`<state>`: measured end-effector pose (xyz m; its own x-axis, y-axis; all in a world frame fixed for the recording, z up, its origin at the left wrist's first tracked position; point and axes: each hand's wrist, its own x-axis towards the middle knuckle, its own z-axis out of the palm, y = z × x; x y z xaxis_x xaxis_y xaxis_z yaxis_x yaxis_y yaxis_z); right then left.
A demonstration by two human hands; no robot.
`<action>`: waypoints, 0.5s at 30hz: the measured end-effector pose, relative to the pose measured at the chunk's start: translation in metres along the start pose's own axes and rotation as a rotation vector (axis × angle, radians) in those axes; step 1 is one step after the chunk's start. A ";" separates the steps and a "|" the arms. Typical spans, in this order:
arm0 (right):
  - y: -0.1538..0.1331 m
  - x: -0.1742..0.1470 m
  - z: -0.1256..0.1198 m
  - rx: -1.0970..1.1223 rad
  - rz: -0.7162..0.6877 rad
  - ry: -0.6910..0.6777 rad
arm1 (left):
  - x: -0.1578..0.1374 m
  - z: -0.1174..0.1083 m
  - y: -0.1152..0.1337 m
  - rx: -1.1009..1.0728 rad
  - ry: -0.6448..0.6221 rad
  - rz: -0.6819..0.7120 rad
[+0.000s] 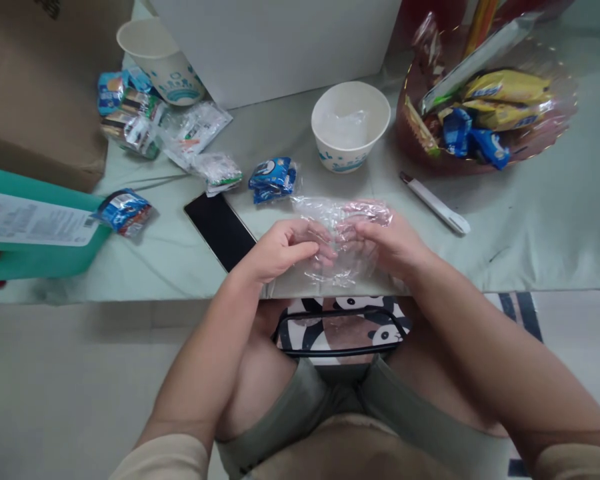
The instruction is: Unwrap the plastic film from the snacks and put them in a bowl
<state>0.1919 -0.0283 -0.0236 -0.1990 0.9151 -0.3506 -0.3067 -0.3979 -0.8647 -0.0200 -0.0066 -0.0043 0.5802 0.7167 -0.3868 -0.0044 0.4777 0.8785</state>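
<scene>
A thin, crinkled clear plastic bag [337,247] stretches between my two hands at the table's front edge. My left hand [290,247] has its fingers curled in the film, thumb lying over the near side. From the other side, my right hand [380,233] grips the film, its fingertips showing through the plastic. Just left of my left hand lies a black phone [220,230]. Blue snack packets [274,180] sit a little beyond the bag. Behind them stands a white paper cup [350,130] with crumpled clear plastic in it.
A reddish glass bowl [410,143] of wrapped snacks stands at back right, with a white-handled cutter [435,203] before it. Another paper cup [160,63] leans among packets at back left. A cardboard box [35,100] and a teal folder [45,263] flank the left side.
</scene>
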 end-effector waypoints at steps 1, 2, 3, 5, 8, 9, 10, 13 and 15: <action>0.001 0.001 0.000 -0.021 -0.017 0.071 | 0.000 0.001 0.001 0.026 0.022 -0.019; 0.003 0.003 -0.001 -0.037 -0.040 0.150 | 0.000 0.001 0.002 0.051 0.055 -0.035; 0.004 0.005 -0.002 -0.048 -0.069 0.223 | 0.000 0.002 0.003 0.077 0.091 -0.046; 0.007 0.009 -0.003 -0.065 -0.135 0.317 | 0.001 0.001 0.004 0.132 0.134 -0.063; 0.008 0.010 -0.003 -0.124 -0.199 0.301 | 0.002 -0.002 0.003 0.140 0.072 -0.056; 0.007 0.009 -0.002 -0.155 -0.202 0.265 | 0.002 -0.003 0.002 0.110 0.057 -0.039; 0.006 0.007 -0.001 -0.187 -0.198 0.224 | 0.002 -0.003 0.001 0.075 0.065 -0.014; 0.002 0.002 0.002 -0.247 -0.166 0.132 | 0.003 -0.002 -0.002 0.037 0.213 0.073; -0.001 -0.001 0.004 -0.283 -0.143 0.074 | 0.004 -0.001 -0.003 0.061 0.320 0.120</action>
<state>0.1885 -0.0288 -0.0214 -0.1009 0.9669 -0.2344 -0.0532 -0.2405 -0.9692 -0.0181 -0.0046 -0.0090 0.2937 0.8934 -0.3399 -0.0028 0.3564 0.9343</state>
